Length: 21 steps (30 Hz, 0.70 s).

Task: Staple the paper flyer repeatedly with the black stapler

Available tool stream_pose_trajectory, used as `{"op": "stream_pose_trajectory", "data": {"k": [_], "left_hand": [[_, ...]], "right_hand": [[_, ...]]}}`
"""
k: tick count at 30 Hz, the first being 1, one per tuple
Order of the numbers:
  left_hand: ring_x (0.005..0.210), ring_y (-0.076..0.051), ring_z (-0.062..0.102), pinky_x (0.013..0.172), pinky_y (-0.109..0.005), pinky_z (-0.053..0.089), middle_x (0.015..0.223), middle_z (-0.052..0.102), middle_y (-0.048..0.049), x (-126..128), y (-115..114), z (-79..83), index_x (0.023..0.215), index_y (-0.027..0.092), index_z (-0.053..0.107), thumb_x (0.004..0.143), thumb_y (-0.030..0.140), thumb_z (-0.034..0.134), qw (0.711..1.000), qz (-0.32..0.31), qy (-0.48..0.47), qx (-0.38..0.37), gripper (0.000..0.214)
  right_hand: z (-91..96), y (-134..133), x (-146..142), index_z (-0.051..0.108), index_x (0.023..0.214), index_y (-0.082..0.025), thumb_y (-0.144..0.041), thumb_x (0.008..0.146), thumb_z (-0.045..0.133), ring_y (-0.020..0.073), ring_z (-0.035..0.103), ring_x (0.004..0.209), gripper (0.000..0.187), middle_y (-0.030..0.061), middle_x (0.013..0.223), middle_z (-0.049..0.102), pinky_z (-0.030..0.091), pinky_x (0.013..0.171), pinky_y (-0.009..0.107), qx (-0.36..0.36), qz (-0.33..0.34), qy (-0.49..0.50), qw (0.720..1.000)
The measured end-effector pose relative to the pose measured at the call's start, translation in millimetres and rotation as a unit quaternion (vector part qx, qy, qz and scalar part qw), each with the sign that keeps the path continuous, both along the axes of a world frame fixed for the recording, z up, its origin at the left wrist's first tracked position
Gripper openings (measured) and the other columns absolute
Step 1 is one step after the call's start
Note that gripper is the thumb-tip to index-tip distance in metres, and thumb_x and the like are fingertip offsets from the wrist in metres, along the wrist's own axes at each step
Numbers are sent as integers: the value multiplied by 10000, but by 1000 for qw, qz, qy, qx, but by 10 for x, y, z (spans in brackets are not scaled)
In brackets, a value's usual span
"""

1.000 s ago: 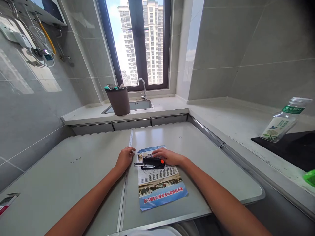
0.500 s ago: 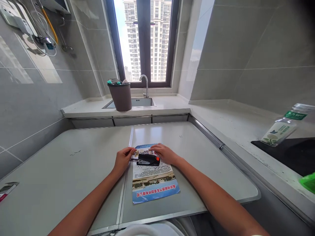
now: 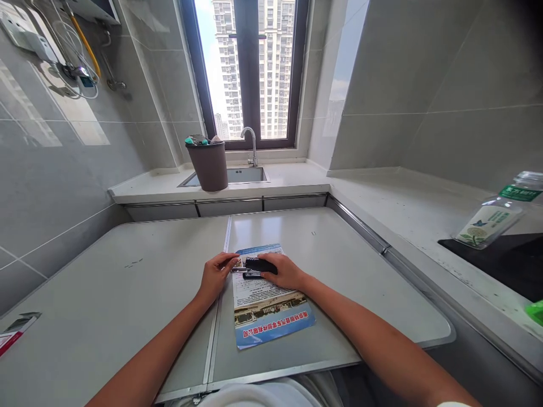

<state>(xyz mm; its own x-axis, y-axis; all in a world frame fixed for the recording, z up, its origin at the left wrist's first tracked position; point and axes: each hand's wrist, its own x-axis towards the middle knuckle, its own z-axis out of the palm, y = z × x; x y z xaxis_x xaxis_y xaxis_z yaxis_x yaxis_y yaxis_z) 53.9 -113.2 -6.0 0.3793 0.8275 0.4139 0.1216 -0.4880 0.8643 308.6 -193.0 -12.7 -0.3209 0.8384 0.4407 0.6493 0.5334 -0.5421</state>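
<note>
A black stapler (image 3: 257, 265) lies across a printed leaflet (image 3: 275, 321) on the folding table. My right hand (image 3: 287, 271) is wrapped around the stapler's right end, fingers over its top and side. At the other end, a thin silver metal part sticks out to the left. The thumb and fingertips of my left hand (image 3: 215, 276) are pinched together at that metal part; whether a small loose piece is between them I cannot make out. Beneath the stapler, the leaflet shows small black text, a photo of buildings and red lettering on a blue band.
Around the leaflet spreads the pale tabletop (image 3: 169, 271), with a red-and-white packet (image 3: 17, 333) at its left edge. Behind stand a brown bucket (image 3: 207, 167), a sink (image 3: 246, 175) and a tap (image 3: 251, 144). A plastic bottle (image 3: 494, 220) leans on the right counter (image 3: 407, 209).
My right hand has come down from above the leaflet and closed around the stapler's right end, covering its red part. My left hand stays pinched at the metal end. The view has shifted slightly.
</note>
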Motion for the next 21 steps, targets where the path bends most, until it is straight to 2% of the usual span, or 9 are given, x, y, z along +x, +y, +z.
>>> {"op": "stream_pose_trajectory", "data": {"k": [3, 5, 9, 14, 18, 21], "left_hand": [[716, -168, 649, 680, -274, 513, 814, 755, -25, -6, -23, 13, 1019, 214, 817, 905, 494, 706, 1000, 23, 3, -2, 323], [728, -170, 655, 700, -281, 521, 839, 764, -26, -12, -23, 9, 1038, 219, 811, 899, 485, 718, 1000, 29, -1, -5, 314], [849, -199, 693, 746, -297, 530, 976, 785, -47, -13, -11, 3, 1006, 237, 811, 892, 456, 733, 1000, 4, 6, 4, 259], [885, -211, 695, 754, -309, 516, 1012, 792, -51, -3, -19, -11, 979, 252, 822, 908, 430, 711, 999, -29, 37, 21, 221], [844, -208, 682, 761, -320, 513, 967, 797, -36, -13, 0, -47, 1139, 264, 797, 874, 428, 741, 998, -1, 55, 4, 317], [841, -217, 679, 775, -338, 515, 976, 801, -34, -17, 9, -52, 1072, 262, 806, 874, 404, 733, 995, 5, 94, 16, 254]], "right_hand": [[8, -1, 68, 608, 1350, -208, -268, 890, 729, 286, 677, 1140, 479, 117, 1265, 713, 526, 987, 427, 10, -8, -7, 1000], [-1, -2, 81, 605, 1354, -209, -287, 899, 728, 295, 672, 1155, 477, 120, 1277, 711, 525, 992, 433, 13, -3, -27, 1000], [-53, 11, 82, 594, 1369, -209, -333, 925, 706, 306, 671, 1158, 475, 118, 1274, 715, 533, 981, 441, 14, 6, -58, 998], [-74, 14, 110, 583, 1379, -214, -332, 930, 691, 300, 677, 1152, 476, 116, 1282, 713, 546, 957, 430, 18, 6, -67, 998], [-57, 0, 117, 581, 1385, -216, -324, 930, 688, 299, 674, 1162, 480, 115, 1271, 717, 543, 968, 434, 18, 3, -72, 997], [-57, -6, 111, 575, 1395, -211, -324, 930, 687, 302, 670, 1179, 491, 119, 1285, 712, 542, 977, 440, 17, 1, -73, 997]]}}
